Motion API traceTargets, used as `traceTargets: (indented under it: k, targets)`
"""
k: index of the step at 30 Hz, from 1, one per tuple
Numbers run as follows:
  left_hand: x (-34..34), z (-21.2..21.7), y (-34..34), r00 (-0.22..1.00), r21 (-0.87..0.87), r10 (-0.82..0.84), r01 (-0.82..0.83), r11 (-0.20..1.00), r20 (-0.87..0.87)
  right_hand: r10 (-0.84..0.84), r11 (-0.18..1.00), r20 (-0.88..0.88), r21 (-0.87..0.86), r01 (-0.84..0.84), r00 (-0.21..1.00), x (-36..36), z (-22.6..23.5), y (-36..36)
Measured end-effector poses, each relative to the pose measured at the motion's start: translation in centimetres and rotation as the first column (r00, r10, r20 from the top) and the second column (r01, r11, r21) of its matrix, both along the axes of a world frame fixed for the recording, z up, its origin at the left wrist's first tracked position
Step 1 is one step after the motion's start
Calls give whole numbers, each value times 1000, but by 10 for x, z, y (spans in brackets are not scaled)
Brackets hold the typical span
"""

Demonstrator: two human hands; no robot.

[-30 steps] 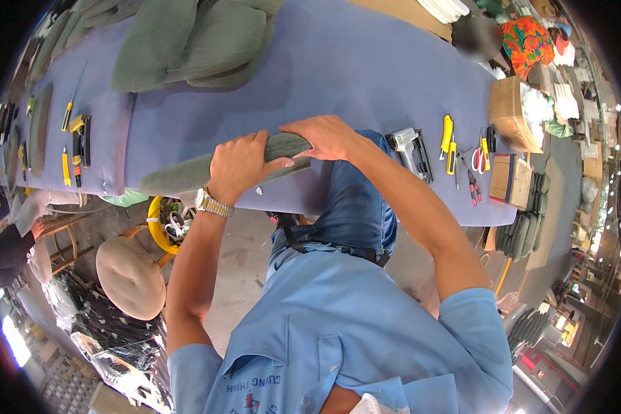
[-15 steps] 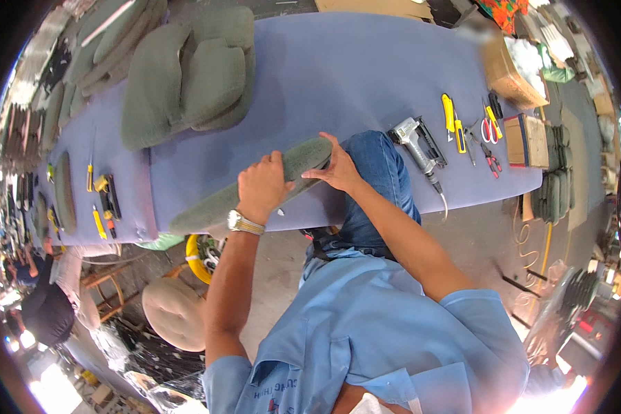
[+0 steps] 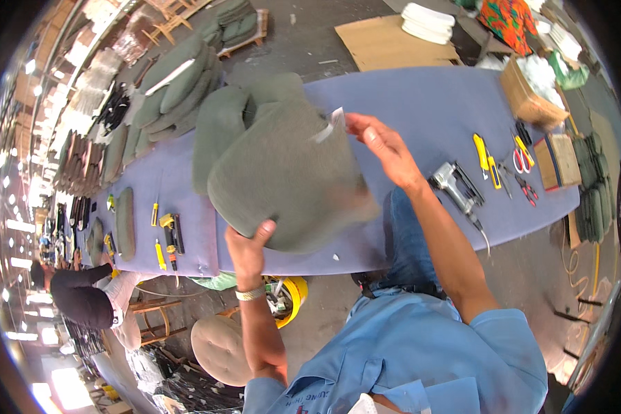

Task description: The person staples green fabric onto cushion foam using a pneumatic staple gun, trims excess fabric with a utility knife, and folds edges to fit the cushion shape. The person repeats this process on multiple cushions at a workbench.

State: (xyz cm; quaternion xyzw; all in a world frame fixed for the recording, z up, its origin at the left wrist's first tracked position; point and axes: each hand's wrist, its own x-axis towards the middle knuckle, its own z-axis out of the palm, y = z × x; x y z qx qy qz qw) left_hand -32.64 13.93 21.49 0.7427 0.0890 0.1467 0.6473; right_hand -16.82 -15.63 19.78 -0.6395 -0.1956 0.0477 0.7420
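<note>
A grey-green seat cushion point(image 3: 283, 172) is tilted up over the table, its broad fabric face toward me. My left hand point(image 3: 245, 255) is closed on its lower left edge, thumb on the face and fingers hidden beneath. A white fabric tag point(image 3: 332, 125) sticks out at its upper right edge. Right beside that tag is my right hand point(image 3: 390, 150), its thumb apart from the fingers; I see no firm grip on the cushion. The cushion's lower right corner is blurred. Behind it, more grey-green cushions point(image 3: 217, 131) lie on the table.
On the blue-grey padded table point(image 3: 407, 103), a staple gun point(image 3: 455, 186) lies right of my knee. Further right are yellow cutters point(image 3: 481, 152), scissors point(image 3: 521, 160), pliers point(image 3: 528, 192) and a cardboard box point(image 3: 531, 93). A yellow bucket point(image 3: 297, 300) stands below the table edge. Another person point(image 3: 83, 297) bends at left.
The cushion has turned from edge-on to face-up and risen. My left hand moved from its top to its lower left edge; my right hand came off its end toward the tag. The view has shifted.
</note>
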Motion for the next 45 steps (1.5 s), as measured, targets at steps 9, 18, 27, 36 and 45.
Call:
traceTargets:
  k: [9, 18, 27, 36, 45]
  targets:
    - [-43, 23, -3, 988, 218, 106, -127, 968, 109, 47, 986, 242, -166, -6, 969, -38, -3, 70]
    - [-45, 47, 27, 983, 625, 173, -170, 762, 56, 203, 967, 522, -238, -87, 829, -115, 10, 93]
    - [-30, 33, 46, 990, 562, 34, -106, 821, 137, 391, 895, 259, -329, -299, 883, -109, 52, 101]
    - [0, 35, 27, 923, 627, -114, -155, 763, 367, 358, 836, 395, -539, -101, 846, -96, 92, 108]
    - [44, 27, 26, 894, 559, -46, -238, 794, 446, 396, 829, 478, -553, -81, 784, -68, 84, 100]
